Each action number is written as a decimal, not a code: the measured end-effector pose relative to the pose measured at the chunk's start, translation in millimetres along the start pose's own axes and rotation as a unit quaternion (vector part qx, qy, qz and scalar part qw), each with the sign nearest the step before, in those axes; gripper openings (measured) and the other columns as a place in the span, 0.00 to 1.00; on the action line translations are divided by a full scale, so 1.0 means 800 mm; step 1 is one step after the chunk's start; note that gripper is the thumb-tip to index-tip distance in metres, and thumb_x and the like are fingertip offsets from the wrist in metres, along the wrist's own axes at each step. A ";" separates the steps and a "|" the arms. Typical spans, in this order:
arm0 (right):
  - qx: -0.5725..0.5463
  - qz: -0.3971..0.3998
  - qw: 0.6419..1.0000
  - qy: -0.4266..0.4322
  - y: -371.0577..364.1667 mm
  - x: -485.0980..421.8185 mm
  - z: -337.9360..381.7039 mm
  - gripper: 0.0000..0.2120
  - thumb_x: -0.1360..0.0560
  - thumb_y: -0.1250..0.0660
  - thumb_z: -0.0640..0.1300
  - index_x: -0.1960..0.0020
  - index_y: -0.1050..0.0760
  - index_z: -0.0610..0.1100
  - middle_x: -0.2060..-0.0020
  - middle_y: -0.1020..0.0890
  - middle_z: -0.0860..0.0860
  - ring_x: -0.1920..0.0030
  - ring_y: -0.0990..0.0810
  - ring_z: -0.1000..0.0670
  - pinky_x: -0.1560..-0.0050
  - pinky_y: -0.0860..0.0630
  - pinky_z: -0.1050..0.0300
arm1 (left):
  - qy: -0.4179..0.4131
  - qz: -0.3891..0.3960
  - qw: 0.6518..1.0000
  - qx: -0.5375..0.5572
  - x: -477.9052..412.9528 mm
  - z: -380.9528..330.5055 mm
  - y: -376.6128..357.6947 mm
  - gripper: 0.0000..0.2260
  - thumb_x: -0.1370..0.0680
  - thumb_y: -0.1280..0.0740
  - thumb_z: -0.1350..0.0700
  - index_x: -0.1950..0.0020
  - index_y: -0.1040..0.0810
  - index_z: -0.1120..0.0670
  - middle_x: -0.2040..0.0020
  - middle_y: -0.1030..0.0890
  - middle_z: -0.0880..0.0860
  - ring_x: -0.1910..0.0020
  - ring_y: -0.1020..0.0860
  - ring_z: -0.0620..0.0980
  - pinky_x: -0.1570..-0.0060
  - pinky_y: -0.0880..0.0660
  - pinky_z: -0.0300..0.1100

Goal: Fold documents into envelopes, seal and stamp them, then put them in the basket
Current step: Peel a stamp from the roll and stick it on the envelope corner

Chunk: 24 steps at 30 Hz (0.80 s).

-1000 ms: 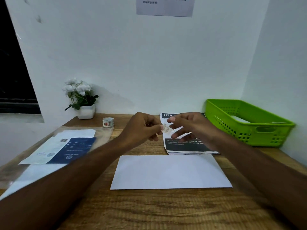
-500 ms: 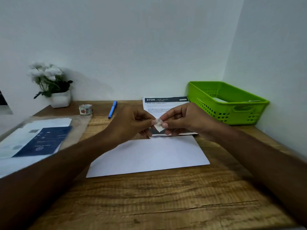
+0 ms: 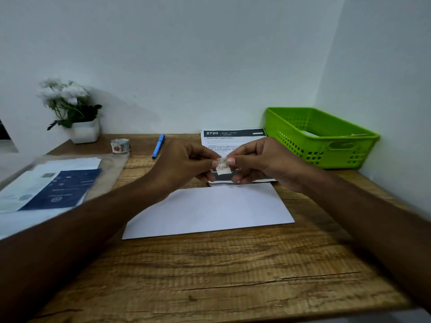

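A small pale stamp [image 3: 223,169] with scalloped edges hangs between my two hands, above the far edge of a white envelope [image 3: 210,209] lying flat on the wooden desk [image 3: 221,276]. My left hand [image 3: 184,163] pinches the stamp's top left corner and my right hand [image 3: 261,162] pinches its top right corner. Behind my hands lies a printed document [image 3: 233,136] headed 2720, partly hidden by them. A green basket [image 3: 326,150] stands at the back right with a white envelope inside.
A roll of stamps [image 3: 120,146] and a blue pen [image 3: 158,145] lie at the back of the desk. A white pot of white flowers [image 3: 77,113] stands back left. Papers and a blue booklet in a clear sleeve [image 3: 53,187] cover the left side.
The view has tipped down and shifted; the pen has come into sight. My hands have lowered slightly toward the envelope, and the stamp now hangs flat, facing me.
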State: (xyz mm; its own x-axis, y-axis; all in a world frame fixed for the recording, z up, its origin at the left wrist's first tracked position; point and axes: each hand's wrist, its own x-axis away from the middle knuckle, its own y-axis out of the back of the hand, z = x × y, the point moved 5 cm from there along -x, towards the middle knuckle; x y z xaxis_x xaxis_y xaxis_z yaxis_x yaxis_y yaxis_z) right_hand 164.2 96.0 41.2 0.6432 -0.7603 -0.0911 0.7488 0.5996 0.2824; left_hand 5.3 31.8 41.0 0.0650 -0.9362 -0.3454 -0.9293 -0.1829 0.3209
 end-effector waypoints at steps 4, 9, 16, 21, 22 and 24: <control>0.010 -0.015 1.000 0.005 -0.001 -0.001 0.000 0.04 0.28 0.26 0.40 0.54 0.17 0.40 0.64 0.15 0.44 0.64 0.15 0.47 0.60 0.18 0.57 | -0.009 0.010 1.000 -0.017 0.003 -0.003 -0.002 0.08 0.26 0.30 0.64 0.48 0.17 0.63 0.65 0.16 0.57 0.69 0.17 0.50 0.64 0.19 0.41; 0.053 -0.041 0.998 -0.010 0.012 -0.002 0.000 0.04 0.28 0.26 0.38 0.55 0.18 0.39 0.68 0.15 0.47 0.67 0.16 0.49 0.63 0.18 0.57 | -0.019 0.067 0.994 -0.085 0.003 0.001 -0.014 0.19 0.26 0.28 0.60 0.36 0.24 0.57 0.57 0.14 0.51 0.60 0.16 0.49 0.55 0.19 0.41; 0.109 -0.028 0.992 -0.059 0.033 0.008 0.000 0.03 0.27 0.28 0.38 0.56 0.17 0.37 0.64 0.15 0.47 0.70 0.18 0.52 0.65 0.20 0.59 | -0.109 0.139 0.938 -0.299 0.015 0.001 -0.044 0.27 0.31 0.28 0.39 0.34 0.31 0.37 0.50 0.18 0.41 0.51 0.22 0.38 0.55 0.28 0.31; 0.134 -0.040 0.986 -0.093 0.051 0.032 -0.015 0.05 0.23 0.32 0.40 0.56 0.20 0.40 0.67 0.17 0.48 0.65 0.16 0.48 0.68 0.21 0.58 | -0.088 0.149 0.931 -0.321 0.020 0.010 -0.053 0.41 0.38 0.26 0.33 0.29 0.35 0.42 0.47 0.23 0.38 0.48 0.26 0.38 0.47 0.28 0.38; 0.137 -0.047 0.985 -0.099 0.056 0.037 -0.017 0.05 0.22 0.32 0.41 0.55 0.21 0.40 0.67 0.17 0.49 0.64 0.16 0.48 0.68 0.21 0.58 | -0.083 0.155 0.934 -0.310 0.019 0.011 -0.054 0.41 0.40 0.26 0.32 0.30 0.33 0.43 0.48 0.23 0.38 0.49 0.26 0.38 0.46 0.27 0.39; 0.118 -0.049 0.984 -0.122 0.062 0.044 -0.022 0.06 0.21 0.34 0.43 0.52 0.23 0.40 0.63 0.17 0.47 0.65 0.16 0.47 0.69 0.22 0.58 | -0.064 0.163 0.938 -0.298 0.017 0.010 -0.053 0.38 0.41 0.26 0.32 0.35 0.29 0.45 0.48 0.24 0.38 0.49 0.26 0.38 0.47 0.27 0.39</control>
State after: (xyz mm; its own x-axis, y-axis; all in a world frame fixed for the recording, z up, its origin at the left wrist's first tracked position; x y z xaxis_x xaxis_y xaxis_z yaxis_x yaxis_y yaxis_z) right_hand 226.7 103.8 35.4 0.4898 -0.8667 0.0950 0.7292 0.4670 0.5002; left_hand 42.9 29.5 15.5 -0.2673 -0.9349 -0.2336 -0.5205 -0.0639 0.8515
